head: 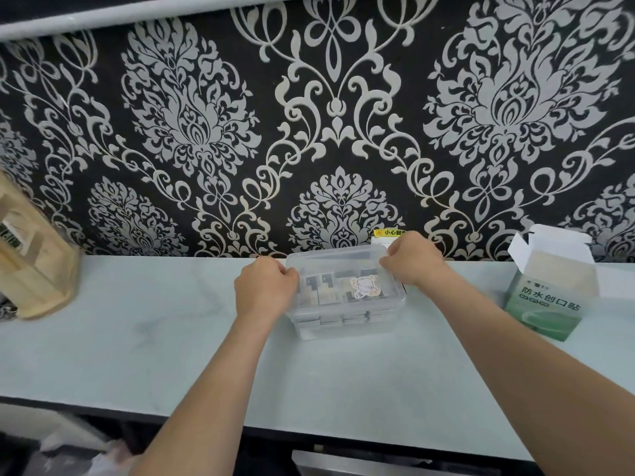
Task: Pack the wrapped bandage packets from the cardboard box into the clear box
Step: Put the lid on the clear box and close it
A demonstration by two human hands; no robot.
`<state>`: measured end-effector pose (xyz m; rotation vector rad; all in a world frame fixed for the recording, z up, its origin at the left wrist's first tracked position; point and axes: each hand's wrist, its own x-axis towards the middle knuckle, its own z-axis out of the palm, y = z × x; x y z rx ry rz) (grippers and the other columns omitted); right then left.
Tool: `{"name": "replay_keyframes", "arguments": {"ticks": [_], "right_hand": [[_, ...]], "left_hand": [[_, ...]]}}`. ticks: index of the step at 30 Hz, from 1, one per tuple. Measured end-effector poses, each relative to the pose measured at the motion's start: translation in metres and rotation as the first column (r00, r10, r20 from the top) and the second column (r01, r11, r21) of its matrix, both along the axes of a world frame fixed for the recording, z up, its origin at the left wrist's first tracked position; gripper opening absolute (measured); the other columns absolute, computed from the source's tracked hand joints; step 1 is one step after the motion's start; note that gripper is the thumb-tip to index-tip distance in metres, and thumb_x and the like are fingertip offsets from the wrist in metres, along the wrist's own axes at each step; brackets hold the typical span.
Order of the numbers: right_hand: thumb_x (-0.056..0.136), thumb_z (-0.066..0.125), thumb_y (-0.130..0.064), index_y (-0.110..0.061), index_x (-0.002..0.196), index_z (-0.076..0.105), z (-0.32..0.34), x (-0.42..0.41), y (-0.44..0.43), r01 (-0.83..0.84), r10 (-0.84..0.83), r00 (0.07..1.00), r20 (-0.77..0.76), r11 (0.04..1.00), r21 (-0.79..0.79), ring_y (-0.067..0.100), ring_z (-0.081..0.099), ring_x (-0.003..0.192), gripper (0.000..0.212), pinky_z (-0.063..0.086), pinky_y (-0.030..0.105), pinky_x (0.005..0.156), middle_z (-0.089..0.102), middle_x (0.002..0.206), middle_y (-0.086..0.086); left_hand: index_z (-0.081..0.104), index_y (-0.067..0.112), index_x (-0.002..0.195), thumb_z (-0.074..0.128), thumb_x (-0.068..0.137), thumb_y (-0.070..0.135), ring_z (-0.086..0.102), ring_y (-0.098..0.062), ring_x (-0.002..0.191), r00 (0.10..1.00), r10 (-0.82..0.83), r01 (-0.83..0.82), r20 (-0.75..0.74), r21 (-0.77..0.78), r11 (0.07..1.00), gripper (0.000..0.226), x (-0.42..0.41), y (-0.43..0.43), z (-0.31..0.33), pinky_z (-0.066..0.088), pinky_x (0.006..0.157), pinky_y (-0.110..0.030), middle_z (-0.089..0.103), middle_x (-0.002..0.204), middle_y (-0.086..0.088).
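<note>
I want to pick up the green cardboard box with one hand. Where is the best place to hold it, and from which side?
Grip the cardboard box across its green walls, below the open flaps, coming from the front. It stands upright; the loose flaps would likely bend.

hands (266, 286) (412, 257): two are showing
clear box (347, 328): one is sitting
cardboard box (546, 304): one is standing
wooden stand (37, 269): one is standing
</note>
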<state>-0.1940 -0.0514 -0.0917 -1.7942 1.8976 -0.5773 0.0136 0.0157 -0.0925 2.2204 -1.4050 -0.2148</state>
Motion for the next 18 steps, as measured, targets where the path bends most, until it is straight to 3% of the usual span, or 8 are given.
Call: {"name": "replay_keyframes", "arguments": {"ticks": [6, 9, 12, 15, 18], "right_hand": [[0.088, 0.062, -0.027, -0.008, 0.083, 0.064, -0.012, -0.004, 0.002, 0.018, -0.017, 0.999, 0.036, 1.0, -0.024, 0.024, 0.061, 0.073, 0.02, 0.043, 0.028, 0.06, 0.064, 0.075, 0.007], [0.086, 0.066, -0.027, -0.009, 0.074, 0.06, -0.01, -0.008, -0.001, 0.02, -0.022, 0.995, 0.098, 1.0, 0.016, 0.021, 0.06, 0.064, 0.023, 0.046, 0.028, 0.061, 0.062, 0.069, 0.006], [0.083, 0.074, -0.019, -0.005, 0.077, 0.06, -0.004, -0.017, -0.001, 0.002, -0.091, 0.919, 0.384, 0.974, 0.226, 0.013, 0.05, 0.045, 0.021, 0.044, 0.023, 0.05, 0.057, 0.058, 0.006], [0.081, 0.076, -0.009, 0.001, 0.1, 0.069, 0.003, -0.031, 0.002, -0.108, -0.123, 0.842, 0.526, 0.916, 0.386, 0.011, 0.057, 0.055, 0.023, 0.048, 0.022, 0.053, 0.065, 0.069, 0.006], [0.078, 0.078, -0.007, -0.009, 0.108, 0.07, 0.004, -0.038, 0.005, -0.178, -0.058, 0.858, 0.511, 0.898, 0.402, 0.014, 0.06, 0.079, 0.031, 0.048, 0.024, 0.063, 0.068, 0.092, 0.005]], "left_hand": [[0.068, 0.005, 0.067, 0.059, 0.089, 0.034, 0.053, -0.021, 0.056, 0.996, 0.003, -0.003, -0.093, 0.001, 1.0, 0.037, 0.003, -0.003, -0.006, 0.038, 0.053, -0.024, 0.065, 0.062, -0.009], [0.071, 0.013, 0.07, 0.067, 0.084, 0.035, 0.064, -0.022, 0.067, 0.926, 0.004, -0.017, -0.378, -0.033, 0.999, 0.026, 0.009, -0.004, -0.011, 0.053, 0.067, -0.03, 0.07, 0.067, -0.004], [0.073, 0.01, 0.082, 0.075, 0.082, 0.021, 0.063, -0.016, 0.06, 0.792, -0.025, 0.014, -0.61, -0.023, 1.0, 0.011, 0.017, 0.0, -0.011, 0.055, 0.064, -0.029, 0.072, 0.073, -0.005], [0.072, 0.001, 0.096, 0.074, 0.081, 0.004, 0.066, -0.015, 0.063, 0.693, -0.05, 0.081, -0.719, 0.009, 0.997, 0.016, 0.021, 0.005, -0.006, 0.057, 0.063, -0.025, 0.074, 0.081, -0.009], [0.067, 0.002, 0.105, 0.076, 0.08, 0.007, 0.068, -0.017, 0.076, 0.691, -0.025, 0.045, -0.723, 0.009, 0.999, 0.027, 0.02, 0.005, -0.008, 0.054, 0.063, -0.025, 0.073, 0.093, -0.009]]}}
